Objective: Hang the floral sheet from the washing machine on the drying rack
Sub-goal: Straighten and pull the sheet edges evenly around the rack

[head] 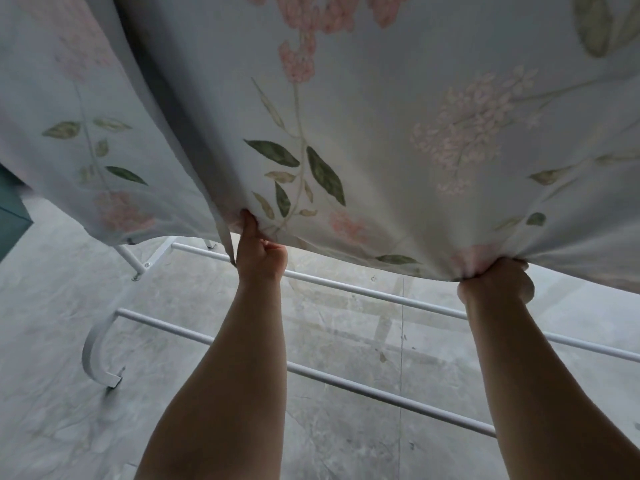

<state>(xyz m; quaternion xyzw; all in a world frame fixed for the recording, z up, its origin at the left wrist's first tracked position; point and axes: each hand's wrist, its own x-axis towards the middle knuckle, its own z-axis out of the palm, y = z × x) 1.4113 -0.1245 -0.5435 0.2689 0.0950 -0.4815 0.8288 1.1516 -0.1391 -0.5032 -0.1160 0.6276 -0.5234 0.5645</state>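
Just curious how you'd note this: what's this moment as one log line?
left hand: grips floral sheet lower edge | right hand: grips same edge | drying rack: white bars below hands

No text, label, brand, number or sign can be read; the floral sheet carries only a print of pink blossoms and green leaves, with no lettering on it.

One floral sheet, two hands, left hand and right hand, one drying rack, two white rails
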